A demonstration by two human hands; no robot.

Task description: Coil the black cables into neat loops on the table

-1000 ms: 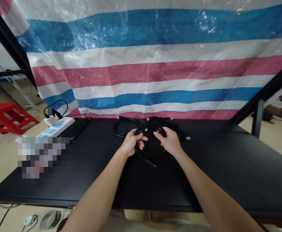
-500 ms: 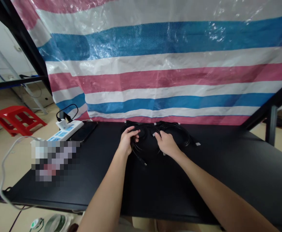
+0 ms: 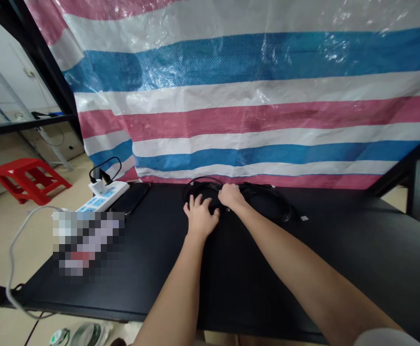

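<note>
1. Lying palm down at the near edge of the coiled black cables (image 3: 267, 204), the left hand (image 3: 201, 217) had its fingers spread wide and seemed to hold nothing.
2. The right hand (image 3: 231, 196) sat on top of the coil, near its middle, with its fingers curled down out of sight. Whether they pinched a strand could not be told.
3. The coiled black cables lay flat in overlapping loops on a black desk (image 3: 267, 288), partly covered by both hands. A small white tag (image 3: 304, 218) lay just beyond the coil's right side.
4. Left of the coil, a dark phone (image 3: 129, 198) lay just beside a white power strip (image 3: 105, 196). A pixelated patch hid whatever lay to the front left of the coil.
5. Behind the coil hung a blue, pink and white striped tarpaulin (image 3: 253, 110). Well left of the coil, a red plastic stool (image 3: 28, 173) stood on the floor.
6. The cables looked light, soft and limp, likely to slip apart on the smooth desktop. The surest hold seemed to be several strands gathered together where the loops crossed, not a loose end.
</note>
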